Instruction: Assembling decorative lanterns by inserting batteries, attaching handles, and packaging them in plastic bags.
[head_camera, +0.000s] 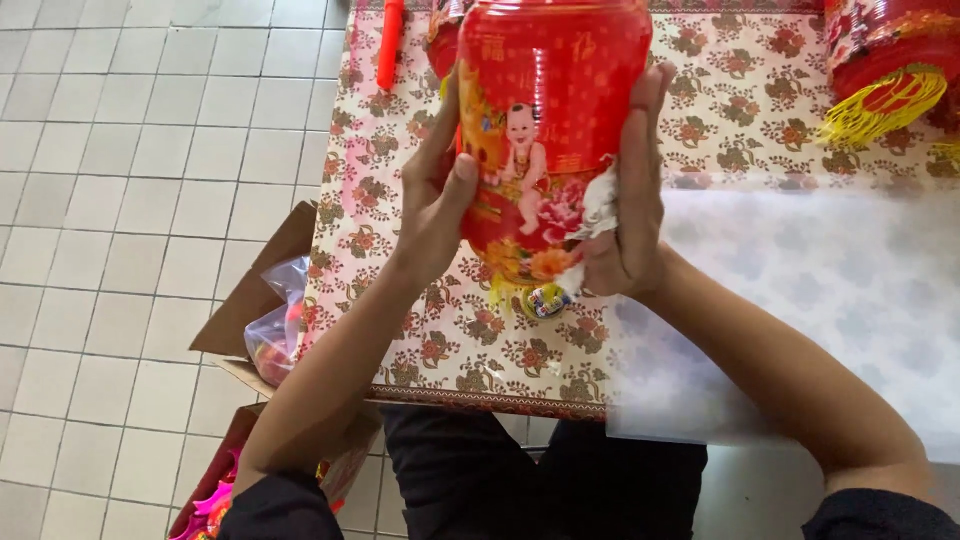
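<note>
Lantern work looks midway: the red lantern is held upright above the flower-patterned bench, clasped between both hands. Left hand closes its grip on the lantern's side, thumb on the printed face; right hand presses the opposite side with a white cloth pinched against it (wiping, probably, and not finished). Another tasselled lantern lies well apart at the bench's far corner.

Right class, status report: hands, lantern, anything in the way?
Left hand and right hand grip red lantern. White cloth under right palm. Nothing in the way.
</note>
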